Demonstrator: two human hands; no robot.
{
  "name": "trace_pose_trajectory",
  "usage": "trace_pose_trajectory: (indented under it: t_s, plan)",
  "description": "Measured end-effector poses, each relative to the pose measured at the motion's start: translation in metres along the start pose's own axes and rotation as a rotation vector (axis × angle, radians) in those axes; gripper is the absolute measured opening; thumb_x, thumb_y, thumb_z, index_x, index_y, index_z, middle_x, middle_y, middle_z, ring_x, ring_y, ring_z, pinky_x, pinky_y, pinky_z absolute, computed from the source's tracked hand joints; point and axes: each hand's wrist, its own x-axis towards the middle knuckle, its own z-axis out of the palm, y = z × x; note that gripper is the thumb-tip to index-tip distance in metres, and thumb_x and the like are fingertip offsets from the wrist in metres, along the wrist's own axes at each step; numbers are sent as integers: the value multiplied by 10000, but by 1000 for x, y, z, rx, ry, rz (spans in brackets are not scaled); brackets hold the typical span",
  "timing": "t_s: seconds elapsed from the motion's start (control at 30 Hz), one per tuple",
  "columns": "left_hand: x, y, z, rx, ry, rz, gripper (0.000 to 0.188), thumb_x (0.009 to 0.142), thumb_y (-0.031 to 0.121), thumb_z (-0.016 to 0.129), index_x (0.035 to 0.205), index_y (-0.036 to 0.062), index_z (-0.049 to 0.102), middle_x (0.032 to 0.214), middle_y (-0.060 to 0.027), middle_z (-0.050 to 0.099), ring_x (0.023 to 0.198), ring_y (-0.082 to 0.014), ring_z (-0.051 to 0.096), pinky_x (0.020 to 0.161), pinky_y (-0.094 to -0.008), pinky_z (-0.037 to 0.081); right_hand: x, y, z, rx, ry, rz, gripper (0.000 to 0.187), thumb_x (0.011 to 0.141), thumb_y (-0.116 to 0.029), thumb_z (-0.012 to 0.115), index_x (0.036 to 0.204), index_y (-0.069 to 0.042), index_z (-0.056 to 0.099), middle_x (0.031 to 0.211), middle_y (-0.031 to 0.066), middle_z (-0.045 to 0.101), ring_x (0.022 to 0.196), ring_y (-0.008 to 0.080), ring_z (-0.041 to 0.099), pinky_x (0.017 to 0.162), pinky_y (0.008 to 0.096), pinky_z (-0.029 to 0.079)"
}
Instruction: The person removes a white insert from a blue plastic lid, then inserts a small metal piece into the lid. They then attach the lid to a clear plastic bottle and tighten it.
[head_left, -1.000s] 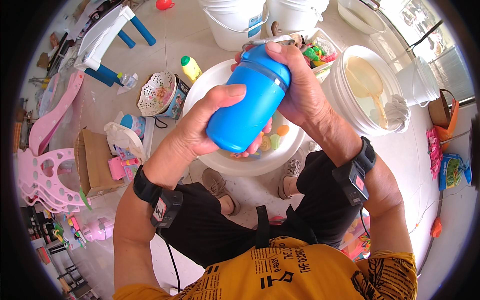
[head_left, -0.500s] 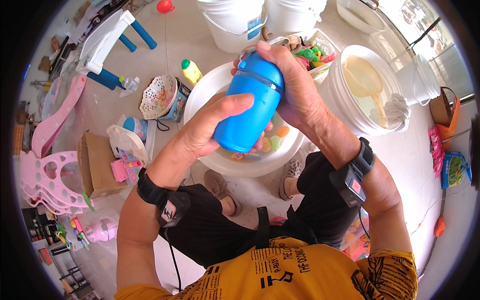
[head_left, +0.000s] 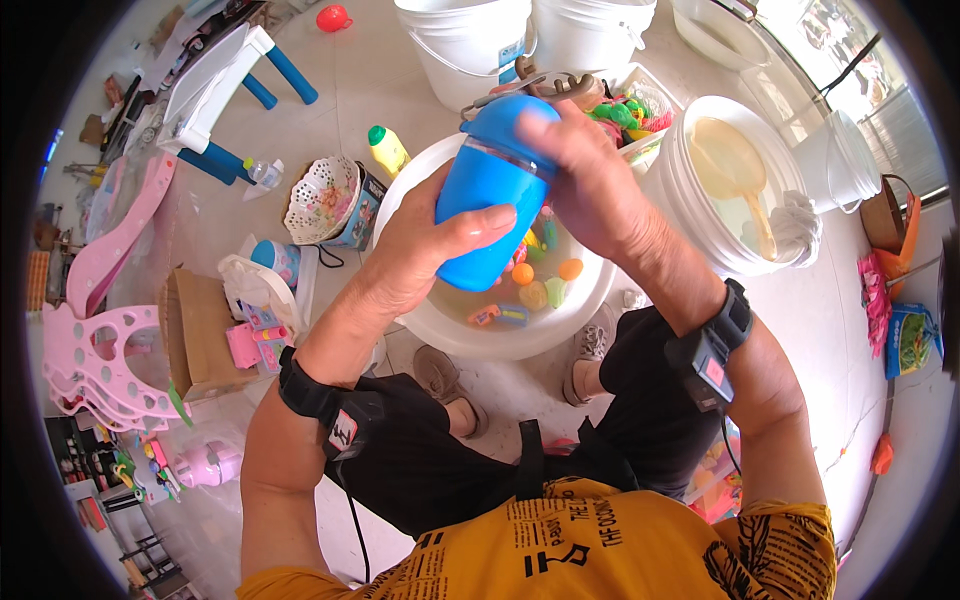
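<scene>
Gripping the blue bottle [head_left: 490, 200] from both ends: the left hand [head_left: 425, 255] wraps its lower body, thumb pressed across the front, while the right hand [head_left: 590, 185] closes over the cap at the far end. Its long axis tilts up and away, over the white basin [head_left: 440, 325] of small toys. A white bucket [head_left: 690, 215] crowds the right; the left is more open.

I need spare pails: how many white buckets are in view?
4, perhaps more hidden. Two stand at the top, bucket and bucket; one bucket holding liquid sits right of the basin; a smaller bucket is far right.
</scene>
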Motion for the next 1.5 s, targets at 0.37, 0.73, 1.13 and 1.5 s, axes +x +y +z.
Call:
trace_pose_trajectory:
  t_s: [0.37,0.73,1.13,1.5]
  plan:
    - [-6,6,-9,280,45,165,728,733,295,825,1314,-21,520,1129,-123,661,980,-204,683,860,-333,563,-11,5,6,-326,-153,-98,776,810,-281,789,1449,-35,425,1357,125,584,1245,242,565,1098,413,436]
    - [4,-5,-6,816,303,502,795,726,328,880,1314,1,457,1144,-166,650,1030,-271,669,894,-385,547,-11,3,10,-483,-7,-178,904,723,-379,885,1400,-25,401,1203,173,600,1106,257,618,932,385,544]
    - [2,0,-22,57,21,118,693,1003,518,507,1485,34,394,1358,-99,538,1196,-168,568,972,-347,493,0,6,-4,-23,93,1,871,838,-486,783,1416,43,402,1279,191,542,1169,282,573,991,437,513]
    - [3,0,-17,233,54,153,847,878,532,709,1467,8,398,1333,-138,561,1141,-231,632,922,-397,544,6,16,-11,226,197,149,844,876,-481,762,1406,56,385,1292,198,524,1161,310,594,979,461,546]
